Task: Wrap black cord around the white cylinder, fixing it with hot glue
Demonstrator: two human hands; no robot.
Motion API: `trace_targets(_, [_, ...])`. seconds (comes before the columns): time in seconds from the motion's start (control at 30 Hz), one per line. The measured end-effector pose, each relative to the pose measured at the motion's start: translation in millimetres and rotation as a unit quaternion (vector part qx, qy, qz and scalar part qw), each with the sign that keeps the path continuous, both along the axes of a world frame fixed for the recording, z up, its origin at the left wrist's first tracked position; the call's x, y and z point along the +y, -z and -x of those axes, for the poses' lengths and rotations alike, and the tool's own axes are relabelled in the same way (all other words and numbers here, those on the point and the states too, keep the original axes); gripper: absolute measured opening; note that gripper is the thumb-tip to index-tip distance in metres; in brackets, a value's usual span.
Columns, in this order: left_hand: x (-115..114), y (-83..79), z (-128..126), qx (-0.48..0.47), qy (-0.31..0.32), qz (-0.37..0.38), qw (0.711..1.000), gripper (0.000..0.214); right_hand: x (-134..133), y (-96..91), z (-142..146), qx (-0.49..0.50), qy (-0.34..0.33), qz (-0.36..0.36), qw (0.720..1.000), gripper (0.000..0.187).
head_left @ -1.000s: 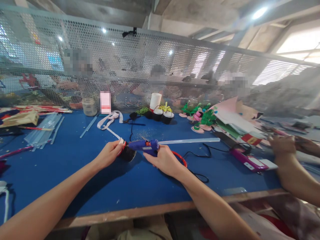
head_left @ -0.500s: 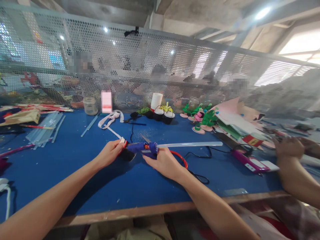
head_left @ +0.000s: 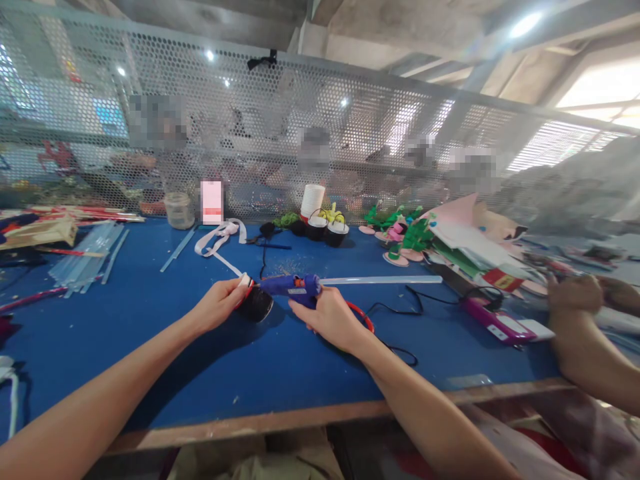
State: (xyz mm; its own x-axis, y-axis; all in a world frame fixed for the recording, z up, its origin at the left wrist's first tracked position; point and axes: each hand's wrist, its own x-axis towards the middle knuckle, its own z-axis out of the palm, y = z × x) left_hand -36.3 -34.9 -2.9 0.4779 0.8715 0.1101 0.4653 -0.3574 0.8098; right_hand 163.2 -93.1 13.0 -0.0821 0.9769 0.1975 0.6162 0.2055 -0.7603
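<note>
My right hand is closed around a blue glue gun with a long clear glue stick poking out of its back to the right. The gun's nozzle points left at a small black round piece with a red and white rim. My left hand pinches that piece at its left side, just above the blue table. A white ribbon runs from the piece toward the back. A red ring lies under my right wrist.
Clear glue sticks lie at the left. A jar, a white cup and small black pots stand by the mesh screen. Green and pink craft pieces and paper pile at right. Another person's hands work at the far right.
The glue gun has lifted slightly and levelled, its nozzle staying at the black piece. My left hand kept its hold. The other person's hands shifted a little at the right.
</note>
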Motion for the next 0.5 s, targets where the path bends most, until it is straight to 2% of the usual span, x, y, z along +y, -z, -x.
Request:
trace_targets(0.1, [0.9, 0.9, 1.2, 0.008, 0.005, -0.003, 1.000, 0.038, -0.3, -0.6, -0.3, 0.015, -0.018, 0.023, 0.999, 0.016])
trace_targets(0.27, [-1.7, -2.5, 1.1, 0.023, 0.012, -0.021, 0.999, 0.041, -0.3, -2.1, -0.2, 0.011, 0.017, 0.012, 1.000, 0.018])
trace_targets(0.5, [-5.2, -7.2, 1.2, 0.034, 0.032, -0.036, 0.998, 0.042, 2.0, -2.4, -3.0, 0.030, -0.001, 0.038, 0.999, 0.019])
